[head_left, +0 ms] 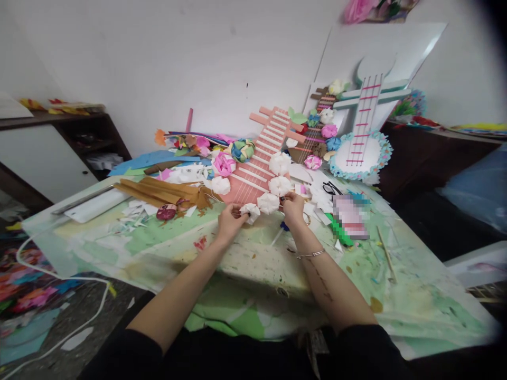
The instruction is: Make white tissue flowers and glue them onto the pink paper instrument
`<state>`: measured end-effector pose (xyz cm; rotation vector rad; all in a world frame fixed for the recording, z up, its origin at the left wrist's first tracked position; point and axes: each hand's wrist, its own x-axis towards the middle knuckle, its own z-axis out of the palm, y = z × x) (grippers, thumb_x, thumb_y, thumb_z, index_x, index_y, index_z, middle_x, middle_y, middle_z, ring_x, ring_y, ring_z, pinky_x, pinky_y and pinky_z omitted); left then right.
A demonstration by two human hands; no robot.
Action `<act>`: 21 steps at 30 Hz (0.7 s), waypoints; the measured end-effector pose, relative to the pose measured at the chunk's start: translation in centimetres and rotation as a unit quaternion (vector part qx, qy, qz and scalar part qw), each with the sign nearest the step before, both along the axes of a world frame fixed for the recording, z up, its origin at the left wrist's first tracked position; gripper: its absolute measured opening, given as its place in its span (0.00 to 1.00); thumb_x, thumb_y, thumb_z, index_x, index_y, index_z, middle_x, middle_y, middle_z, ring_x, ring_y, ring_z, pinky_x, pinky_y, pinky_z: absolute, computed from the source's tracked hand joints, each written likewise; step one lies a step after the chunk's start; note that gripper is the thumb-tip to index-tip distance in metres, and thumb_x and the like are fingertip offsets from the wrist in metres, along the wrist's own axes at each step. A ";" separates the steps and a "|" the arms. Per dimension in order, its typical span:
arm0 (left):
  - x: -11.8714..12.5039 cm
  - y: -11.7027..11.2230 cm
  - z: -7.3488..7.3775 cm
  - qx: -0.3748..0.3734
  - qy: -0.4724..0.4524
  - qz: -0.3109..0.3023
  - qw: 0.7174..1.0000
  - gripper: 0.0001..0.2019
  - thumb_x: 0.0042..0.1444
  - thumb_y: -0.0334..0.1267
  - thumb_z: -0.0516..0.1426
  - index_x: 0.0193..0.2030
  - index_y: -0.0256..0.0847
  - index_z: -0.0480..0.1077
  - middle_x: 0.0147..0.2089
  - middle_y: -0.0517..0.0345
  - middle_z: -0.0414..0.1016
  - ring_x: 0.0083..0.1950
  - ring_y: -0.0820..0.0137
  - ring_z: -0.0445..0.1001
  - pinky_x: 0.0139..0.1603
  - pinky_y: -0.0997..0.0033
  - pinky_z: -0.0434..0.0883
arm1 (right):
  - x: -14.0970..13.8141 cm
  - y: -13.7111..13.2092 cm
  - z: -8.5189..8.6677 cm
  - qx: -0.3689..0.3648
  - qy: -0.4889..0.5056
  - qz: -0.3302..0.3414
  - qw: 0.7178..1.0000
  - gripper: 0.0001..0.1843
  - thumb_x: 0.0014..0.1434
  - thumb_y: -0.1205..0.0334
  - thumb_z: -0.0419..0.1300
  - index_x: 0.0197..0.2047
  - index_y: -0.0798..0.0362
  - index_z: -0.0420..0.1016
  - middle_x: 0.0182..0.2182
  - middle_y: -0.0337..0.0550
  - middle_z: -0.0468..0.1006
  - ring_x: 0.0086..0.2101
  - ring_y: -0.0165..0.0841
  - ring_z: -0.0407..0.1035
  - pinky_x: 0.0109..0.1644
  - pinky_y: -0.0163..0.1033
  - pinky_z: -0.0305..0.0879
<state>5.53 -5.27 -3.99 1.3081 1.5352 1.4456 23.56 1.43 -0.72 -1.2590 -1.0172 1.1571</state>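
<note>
A pink paper lute (247,182) with white frets and strings leans at the middle of the table, its neck toward the wall. White paper flowers (280,186) line its lower right rim; a pink-and-white flower (224,164) and a green-yellow one (242,151) sit on its left. My left hand (229,226) is closed at the bottom edge, thumb against the lowest white flower (251,212). On the lower right edge, my right hand (293,211) is closed, fingertips pinched beside another white flower (268,203). The fingers' far sides are hidden behind the lute.
Brown crepe paper (162,192), scraps and a paper cutter (95,203) lie left. A white-and-teal instrument model (360,153) and a brown flowered one (307,150) stand at back right. Glasses (330,188), a blurred pink item (351,216) and a thin stick (386,253) lie right. A white cable (103,306) hangs left.
</note>
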 end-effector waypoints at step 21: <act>0.4 -0.4 0.0 -0.040 -0.045 -0.016 0.998 0.08 0.60 0.35 0.60 0.44 0.33 0.70 0.38 0.57 0.72 0.33 0.74 0.72 0.31 0.74 0.74 | -0.1 -0.2 0.0 0.004 -0.033 0.012 0.999 0.18 0.64 0.56 0.59 0.54 0.55 0.69 0.50 0.47 0.74 0.44 0.35 0.72 0.46 0.46 0.73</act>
